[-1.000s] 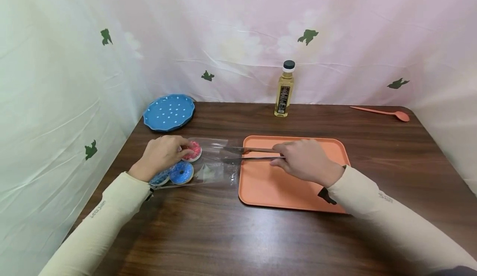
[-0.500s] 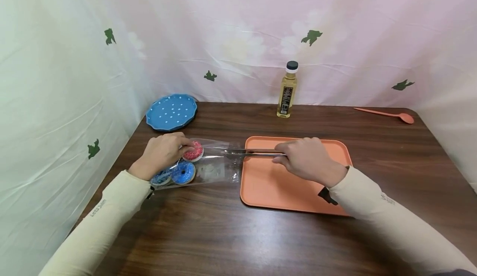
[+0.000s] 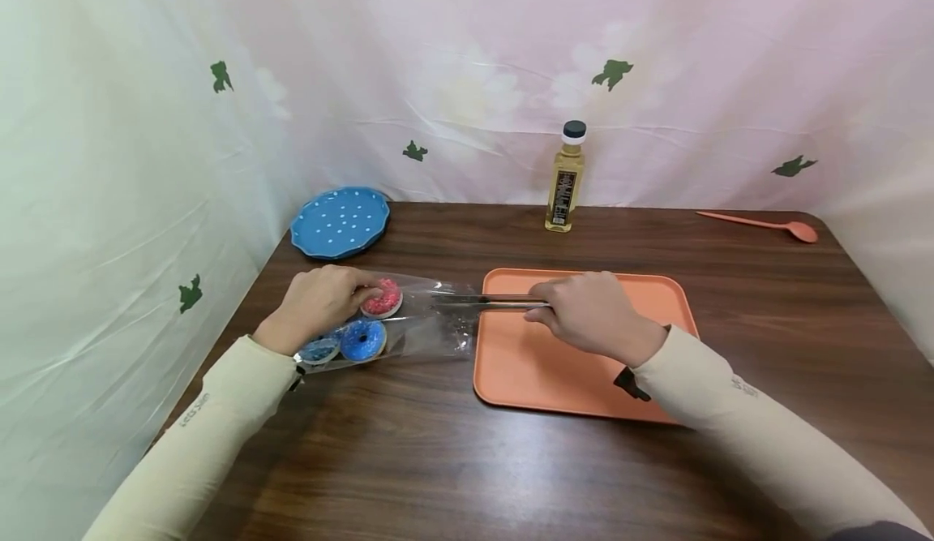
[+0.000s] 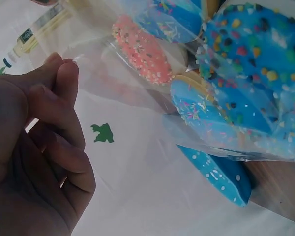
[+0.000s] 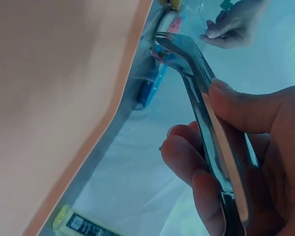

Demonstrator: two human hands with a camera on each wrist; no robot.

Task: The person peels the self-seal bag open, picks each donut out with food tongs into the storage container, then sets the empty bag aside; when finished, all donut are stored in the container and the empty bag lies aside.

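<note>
My left hand (image 3: 317,304) pinches the upper edge of a clear plastic bag (image 3: 430,338) between thumb and finger. Inside lie several doughnuts, among them a pink-iced doughnut (image 3: 384,300) and a blue-iced doughnut (image 3: 353,346). Coloured sprinkles cover a blue doughnut (image 4: 250,49) in the left wrist view. My right hand (image 3: 594,314) grips metal tongs (image 5: 194,73) with fork-like tips, the arms held close together. The tips reach left into the bag's mouth, apart from the doughnuts. Part of the bag is hidden behind my left hand.
An orange tray (image 3: 547,375) lies under my right hand, beside the bag's mouth. Behind stand a blue dotted plate (image 3: 340,223) at left and an oil bottle (image 3: 565,188) near the curtain. An orange spoon (image 3: 799,231) lies at far right.
The tongs' arms have come closer together, and the tips have moved slightly left into the bag. My left hand keeps its hold on the bag. The head view has shifted a little.
</note>
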